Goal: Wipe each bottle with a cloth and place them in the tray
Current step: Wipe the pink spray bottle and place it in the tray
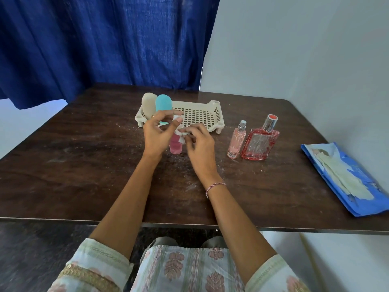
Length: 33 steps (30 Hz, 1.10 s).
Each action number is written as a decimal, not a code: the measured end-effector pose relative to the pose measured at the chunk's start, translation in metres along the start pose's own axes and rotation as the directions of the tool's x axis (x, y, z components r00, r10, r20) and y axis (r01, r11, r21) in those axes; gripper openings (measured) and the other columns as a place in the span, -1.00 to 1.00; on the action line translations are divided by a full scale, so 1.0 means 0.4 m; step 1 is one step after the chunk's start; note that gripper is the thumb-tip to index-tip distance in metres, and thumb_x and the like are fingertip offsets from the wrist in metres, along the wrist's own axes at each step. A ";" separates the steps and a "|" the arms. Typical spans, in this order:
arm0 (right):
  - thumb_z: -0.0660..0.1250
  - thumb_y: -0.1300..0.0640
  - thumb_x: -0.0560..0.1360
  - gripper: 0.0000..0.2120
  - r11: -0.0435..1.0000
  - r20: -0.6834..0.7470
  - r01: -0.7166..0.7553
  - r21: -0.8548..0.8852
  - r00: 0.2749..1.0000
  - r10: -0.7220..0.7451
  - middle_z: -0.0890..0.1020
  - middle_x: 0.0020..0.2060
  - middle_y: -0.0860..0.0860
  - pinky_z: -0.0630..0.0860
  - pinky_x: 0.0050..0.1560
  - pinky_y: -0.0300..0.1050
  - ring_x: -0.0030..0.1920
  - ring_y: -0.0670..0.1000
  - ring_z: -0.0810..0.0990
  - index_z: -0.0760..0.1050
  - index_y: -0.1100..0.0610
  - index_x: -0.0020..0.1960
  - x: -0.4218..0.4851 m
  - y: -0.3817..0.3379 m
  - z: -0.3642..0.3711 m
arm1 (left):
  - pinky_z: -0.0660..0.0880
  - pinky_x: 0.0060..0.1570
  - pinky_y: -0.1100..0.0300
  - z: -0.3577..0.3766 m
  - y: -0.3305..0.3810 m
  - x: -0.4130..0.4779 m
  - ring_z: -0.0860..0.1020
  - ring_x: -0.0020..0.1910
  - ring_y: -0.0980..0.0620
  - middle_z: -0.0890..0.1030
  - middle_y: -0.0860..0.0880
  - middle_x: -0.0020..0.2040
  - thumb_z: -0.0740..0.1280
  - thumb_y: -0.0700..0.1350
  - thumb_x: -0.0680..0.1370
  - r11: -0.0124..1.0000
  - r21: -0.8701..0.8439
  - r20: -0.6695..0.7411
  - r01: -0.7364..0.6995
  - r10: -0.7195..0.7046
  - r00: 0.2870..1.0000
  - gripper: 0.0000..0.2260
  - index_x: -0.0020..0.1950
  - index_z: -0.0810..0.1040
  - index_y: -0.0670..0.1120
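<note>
I'm seeing five bottles, one tray, one cloth. The pink bottle (176, 146) is standing upright between the hands, long axis vertical, base down just above or on the table (84, 165) – can't tell which – right in front of the tray (197, 116), top hidden. The left hand (157, 131) is curling round its upper part, gripping it. The right hand (197, 142) is pinching the cloth (181, 137) against the bottle's neck. Two bottles are standing upright at the tray's left end – beige bottle (148, 104) and teal bottle (163, 106), side by side, touching. Two more are waiting upright on the table right of the tray: slim spray (236, 140) and red flask (261, 142), caps up, just beside each other. A blue packet (345, 178) is lying at the far right.
</note>
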State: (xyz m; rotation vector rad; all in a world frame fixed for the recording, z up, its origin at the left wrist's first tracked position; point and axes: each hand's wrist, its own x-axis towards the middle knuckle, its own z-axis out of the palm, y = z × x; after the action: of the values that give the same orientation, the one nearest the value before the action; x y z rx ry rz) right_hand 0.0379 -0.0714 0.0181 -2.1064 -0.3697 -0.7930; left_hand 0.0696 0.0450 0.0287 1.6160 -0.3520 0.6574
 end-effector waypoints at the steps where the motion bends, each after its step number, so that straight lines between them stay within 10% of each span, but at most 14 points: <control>1: 0.31 0.37 0.48 -0.82 1.000 -0.006 -0.021 0.001 1.000 0.021 0.53 0.02 0.07 0.53 0.13 -0.09 0.06 -0.06 0.51 0.57 0.22 0.05 0.001 0.002 0.001 | 0.45 -0.05 0.42 -0.001 0.003 0.000 0.53 -0.13 0.29 0.59 0.12 -0.11 0.41 -0.24 0.49 1.000 -0.016 0.006 0.009 -0.009 1.000 -0.85 0.05 0.60 -0.12; 7: 0.28 0.24 0.54 -0.83 0.987 -0.074 -0.094 0.127 0.992 0.104 0.56 0.03 0.08 0.48 0.06 -0.38 0.05 -0.09 0.51 0.58 0.27 0.06 0.007 0.004 -0.001 | 0.54 0.02 0.25 -0.002 0.006 0.000 0.59 0.02 0.07 0.64 0.00 -0.01 0.40 -0.24 0.50 0.988 -0.123 0.084 0.094 -0.085 0.993 -0.84 0.07 0.61 -0.10; 20: 0.52 0.27 0.33 -0.84 0.980 0.085 -0.160 0.120 0.985 0.150 0.59 -0.17 -0.04 0.56 -0.07 -0.26 -0.17 -0.13 0.56 0.65 0.17 -0.10 0.003 0.019 -0.009 | 0.49 0.18 -0.17 -0.011 -0.009 0.003 0.58 0.09 -0.02 0.66 0.01 0.02 0.39 -0.25 0.50 0.915 -0.319 0.017 0.245 -0.253 0.967 -0.84 0.01 0.62 -0.01; 26: 0.51 0.27 0.33 -0.74 0.996 -0.016 -0.078 0.051 0.997 0.079 0.58 -0.05 0.03 0.60 -0.04 -0.18 -0.06 -0.06 0.58 0.59 0.20 0.01 0.007 0.003 0.005 | 0.55 0.10 0.08 -0.007 -0.012 0.006 0.58 0.07 -0.01 0.65 -0.03 0.03 0.42 -0.25 0.48 0.916 -0.318 -0.012 0.243 -0.261 0.965 -0.83 0.00 0.62 -0.01; 33: 0.58 0.17 0.24 -0.77 0.969 0.200 -0.230 -0.086 0.949 0.243 0.61 -0.16 0.01 0.50 -0.11 -0.25 -0.20 -0.11 0.52 0.62 0.15 -0.15 -0.001 0.032 -0.006 | 0.58 0.07 0.09 -0.017 -0.018 0.015 0.62 -0.03 0.11 0.68 0.11 -0.10 0.42 -0.26 0.48 0.881 -0.377 -0.096 0.285 -0.344 0.934 -0.84 0.03 0.61 -0.10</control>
State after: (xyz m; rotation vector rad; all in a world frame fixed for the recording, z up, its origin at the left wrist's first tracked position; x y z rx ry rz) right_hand 0.0433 -0.0812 0.0112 -2.2477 -0.1991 -0.4487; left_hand 0.0772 0.0537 0.0268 1.2238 -0.0761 0.4375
